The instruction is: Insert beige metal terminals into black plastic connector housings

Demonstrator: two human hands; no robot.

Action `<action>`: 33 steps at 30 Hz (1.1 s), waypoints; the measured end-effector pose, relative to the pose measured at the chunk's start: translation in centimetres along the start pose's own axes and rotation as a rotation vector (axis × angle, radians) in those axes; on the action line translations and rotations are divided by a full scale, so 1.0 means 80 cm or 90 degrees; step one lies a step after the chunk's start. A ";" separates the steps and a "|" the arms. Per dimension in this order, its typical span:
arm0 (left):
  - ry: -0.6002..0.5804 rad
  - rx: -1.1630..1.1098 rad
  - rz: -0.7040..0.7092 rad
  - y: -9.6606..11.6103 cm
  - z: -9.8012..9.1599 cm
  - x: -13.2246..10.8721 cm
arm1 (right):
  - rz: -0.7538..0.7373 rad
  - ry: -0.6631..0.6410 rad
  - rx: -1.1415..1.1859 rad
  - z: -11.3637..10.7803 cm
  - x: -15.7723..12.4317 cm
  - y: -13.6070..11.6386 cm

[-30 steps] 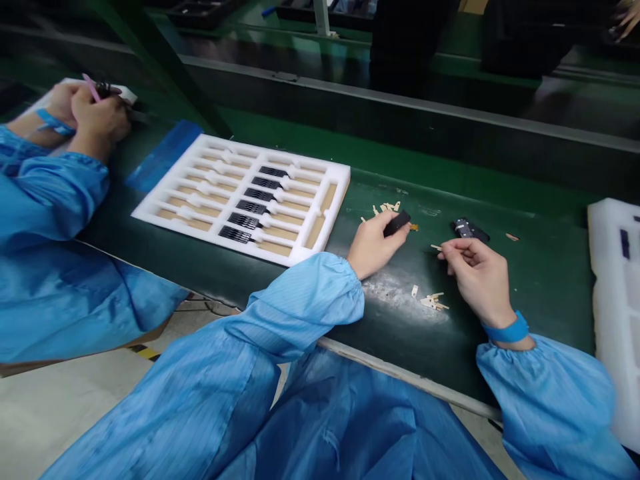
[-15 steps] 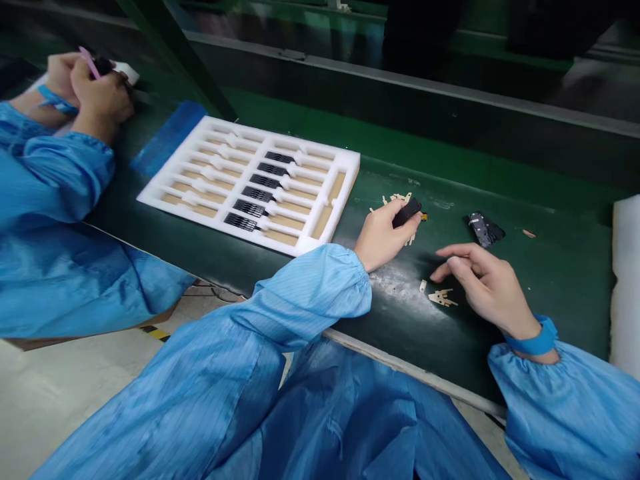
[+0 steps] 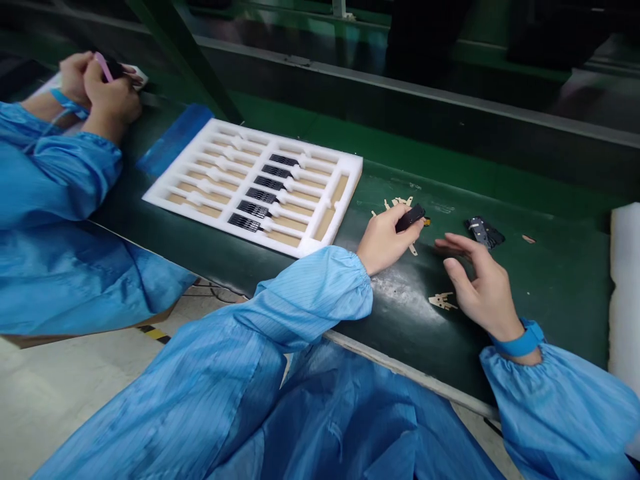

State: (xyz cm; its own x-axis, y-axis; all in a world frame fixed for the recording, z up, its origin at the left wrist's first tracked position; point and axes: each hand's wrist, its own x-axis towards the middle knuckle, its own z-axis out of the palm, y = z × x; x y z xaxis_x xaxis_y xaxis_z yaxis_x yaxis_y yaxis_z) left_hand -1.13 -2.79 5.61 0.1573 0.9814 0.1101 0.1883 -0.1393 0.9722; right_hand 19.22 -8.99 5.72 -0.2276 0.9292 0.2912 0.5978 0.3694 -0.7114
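Left hand is closed around a small black component, pinching it between thumb and fingers just above the belt, with a small gold tip showing at its far end. Tan comb-shaped pieces lie just beside those fingers. Right hand is open, fingers loosely curved and holding nothing, near a flat black part and a small cluster of tan pieces on the dark green conveyor belt. A blue wristband circles the right wrist above a blue antistatic sleeve. To the left sits a white foam tray holding a row of black comb-like parts. Farther left, a co-worker's hands grip a pink-handled tool. White foam stands at the right edge.
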 end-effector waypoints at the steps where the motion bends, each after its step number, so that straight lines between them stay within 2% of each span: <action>1: -0.014 0.009 0.002 0.000 0.000 -0.001 | 0.025 0.028 0.000 0.000 0.000 0.000; 3: -0.053 0.038 0.018 -0.001 0.000 -0.003 | 0.098 0.052 0.027 -0.001 0.002 -0.001; 5: -0.104 0.090 0.081 -0.002 0.000 -0.008 | 0.186 0.048 0.094 -0.003 0.005 -0.004; 9: -0.177 0.261 0.314 -0.006 -0.001 -0.018 | 0.297 0.044 0.148 -0.012 0.010 -0.013; 11: -0.196 0.344 0.398 -0.008 -0.002 -0.020 | 0.335 0.016 0.154 -0.016 0.012 -0.015; 13: -0.224 0.401 0.439 -0.009 -0.003 -0.020 | 0.389 -0.040 0.204 -0.017 0.014 -0.016; 16: -0.265 0.416 0.442 -0.009 -0.005 -0.021 | 0.459 -0.095 0.311 -0.016 0.014 -0.016; 18: -0.284 0.373 0.402 -0.007 -0.004 -0.021 | 0.467 -0.059 0.358 -0.015 0.015 -0.014; 20: -0.283 0.289 0.293 -0.003 -0.002 -0.020 | 0.444 0.028 0.375 -0.012 0.014 -0.009; 23: -0.278 0.038 0.000 0.001 0.006 -0.017 | 0.397 0.152 0.360 -0.008 0.014 0.002; 25: -0.296 -0.174 -0.195 0.004 0.013 -0.014 | 0.371 0.192 0.357 -0.004 0.014 0.010; 26: -0.306 -0.262 -0.266 0.005 0.016 -0.014 | 0.361 0.204 0.362 -0.002 0.014 0.014; 28: -0.315 -0.363 -0.348 0.006 0.019 -0.014 | 0.351 0.215 0.373 0.001 0.014 0.019; 31: -0.311 -0.412 -0.397 0.004 0.019 -0.012 | 0.358 0.213 0.372 0.002 0.014 0.020; 33: -0.273 -0.439 -0.418 0.001 0.016 -0.006 | 0.361 0.207 0.369 0.002 0.014 0.021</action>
State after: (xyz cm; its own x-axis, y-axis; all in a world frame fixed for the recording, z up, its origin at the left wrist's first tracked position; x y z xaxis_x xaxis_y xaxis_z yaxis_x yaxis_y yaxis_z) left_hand 0.04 -3.47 5.40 0.5804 0.6892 -0.4338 -0.2117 0.6421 0.7368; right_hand 19.82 -7.36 4.75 0.2690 0.9580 -0.0996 0.0500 -0.1171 -0.9919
